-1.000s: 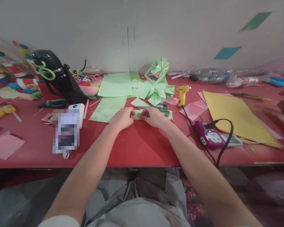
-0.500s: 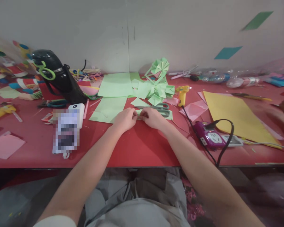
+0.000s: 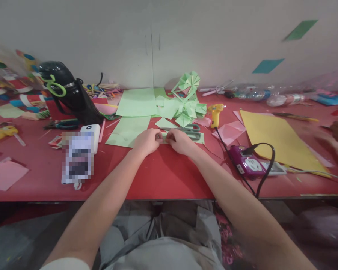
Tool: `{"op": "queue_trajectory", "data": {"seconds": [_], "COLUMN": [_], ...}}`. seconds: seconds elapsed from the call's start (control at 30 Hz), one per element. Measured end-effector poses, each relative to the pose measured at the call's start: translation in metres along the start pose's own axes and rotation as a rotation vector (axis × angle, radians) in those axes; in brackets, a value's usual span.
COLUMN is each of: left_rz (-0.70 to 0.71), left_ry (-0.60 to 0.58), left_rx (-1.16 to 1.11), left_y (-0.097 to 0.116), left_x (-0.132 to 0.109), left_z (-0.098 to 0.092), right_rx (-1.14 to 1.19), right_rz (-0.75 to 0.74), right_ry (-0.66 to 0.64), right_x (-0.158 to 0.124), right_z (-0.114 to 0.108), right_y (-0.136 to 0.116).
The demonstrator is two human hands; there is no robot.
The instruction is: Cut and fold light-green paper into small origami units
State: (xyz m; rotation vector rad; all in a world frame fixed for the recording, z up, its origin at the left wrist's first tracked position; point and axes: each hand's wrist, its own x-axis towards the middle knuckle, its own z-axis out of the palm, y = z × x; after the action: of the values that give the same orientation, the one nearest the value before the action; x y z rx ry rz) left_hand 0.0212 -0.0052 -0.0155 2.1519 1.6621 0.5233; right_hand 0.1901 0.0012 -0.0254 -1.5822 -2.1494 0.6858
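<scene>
Thumb and fingers brought together, your bare left hand (image 3: pixel 148 141) and bare right hand (image 3: pixel 179 141) pinch a small pale-green paper piece (image 3: pixel 164 138) side by side, well back from the front edge of the red-topped table (image 3: pixel 163 180). Your left has edged slightly nearer your right than one second ago, while the grey-handled scissors (image 3: pixel 187 130) just beyond your right hand and the pale-green folded-paper flowers (image 3: pixel 189 109) toward the table's back edge lie unmoved.

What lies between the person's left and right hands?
In the head view, green paper shows in the narrow gap between the left hand and the right hand.
</scene>
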Motion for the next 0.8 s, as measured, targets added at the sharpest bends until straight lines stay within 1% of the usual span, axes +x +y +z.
{"op": "queue_trajectory", "data": {"seconds": [0.1,0.2,0.27,0.37,0.43,0.53,0.63,0.73,0.8], "left_rz": [-0.025,-0.015,0.015,0.097,0.149,0.187,0.215,0.249,0.282], "left_ry": [-0.015,-0.007,-0.009,-0.01,-0.02,-0.033,-0.014,-0.007,0.0], "left_rx": [-0.059,-0.109,-0.168,-0.226,-0.219,-0.172,-0.111,-0.088,-0.07], "left_y": [-0.003,-0.009,-0.015,-0.023,-0.027,-0.026,-0.024,-0.022,-0.021], "left_x": [0.0,0.002,0.005,0.006,0.006,0.005,0.004,0.005,0.004], "left_z": [-0.002,0.0,0.002,0.003,0.001,-0.002,-0.003,-0.003,-0.003], "right_rx": [0.046,0.105,0.129,0.128,0.131,0.136,0.117,0.116,0.142], "right_rz": [-0.031,-0.082,-0.107,-0.126,-0.127,-0.129,-0.115,-0.103,-0.111], "right_ry": [-0.018,-0.029,-0.036,-0.032,-0.016,0.01,0.039,0.099,0.168], "right_x": [0.001,0.001,0.002,0.003,0.004,0.004,0.003,0.003,0.003], "right_z": [-0.002,-0.004,-0.005,-0.005,-0.004,-0.003,-0.004,-0.008,-0.011], "right_y": [0.004,0.008,0.011,0.015,0.017,0.017,0.013,0.01,0.009]}}
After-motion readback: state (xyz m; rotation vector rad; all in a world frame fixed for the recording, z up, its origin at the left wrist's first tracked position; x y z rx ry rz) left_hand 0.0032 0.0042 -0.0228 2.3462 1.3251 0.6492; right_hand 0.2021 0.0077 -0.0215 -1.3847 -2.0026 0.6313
